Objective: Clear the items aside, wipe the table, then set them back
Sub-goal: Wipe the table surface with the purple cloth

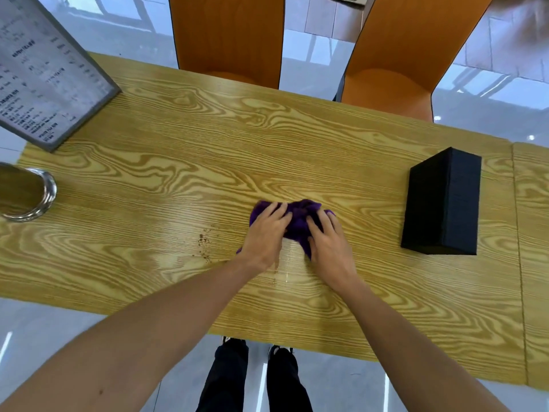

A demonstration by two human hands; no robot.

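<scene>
A crumpled purple cloth (298, 220) lies near the middle of the wood-grain table (178, 162). My left hand (266, 233) presses on its left part and my right hand (328, 239) on its right part, fingers curled into the fabric. Brown crumbs (204, 240) are scattered on the table just left of my left hand. A black box (442, 203) stands to the right. A menu stand (44, 75) sits at the far left corner, and a metal cup (25, 193) at the left edge.
Two orange chairs (228, 37) are tucked in along the far side of the table. A second tabletop (534, 233) butts against the right end. My legs and shoes show below the near edge over a glossy tiled floor.
</scene>
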